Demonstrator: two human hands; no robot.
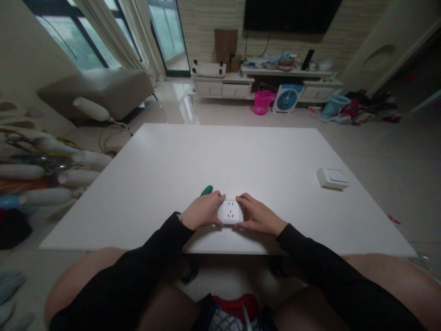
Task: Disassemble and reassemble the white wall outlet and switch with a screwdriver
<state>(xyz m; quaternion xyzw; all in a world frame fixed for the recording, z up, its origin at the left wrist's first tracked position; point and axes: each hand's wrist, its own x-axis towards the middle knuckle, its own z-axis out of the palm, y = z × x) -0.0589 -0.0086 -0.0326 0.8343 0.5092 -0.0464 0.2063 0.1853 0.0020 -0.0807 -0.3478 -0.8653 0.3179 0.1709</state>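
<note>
A white wall socket (pixel 230 211) with several slots faces up near the front edge of the white table (pixel 220 156). My left hand (pixel 206 210) grips its left side, thumb near the front corner and fingers at the back one. On the opposite side my right hand (pixel 259 214) pinches the right edge in the same way. Just behind my left hand lies a green handle-like object (pixel 207 190), partly hidden by it. Farther right on the tabletop rests a white wall switch (pixel 333 178) on its box-like base.
Bulky white items and cables (pixel 48 170) crowd the floor left of the table. Across the room stand a grey bench (pixel 99 87), a pink basket (pixel 262 102), a blue fan (pixel 288 98) and a white TV cabinet (pixel 220 86). My knees are at the near table edge.
</note>
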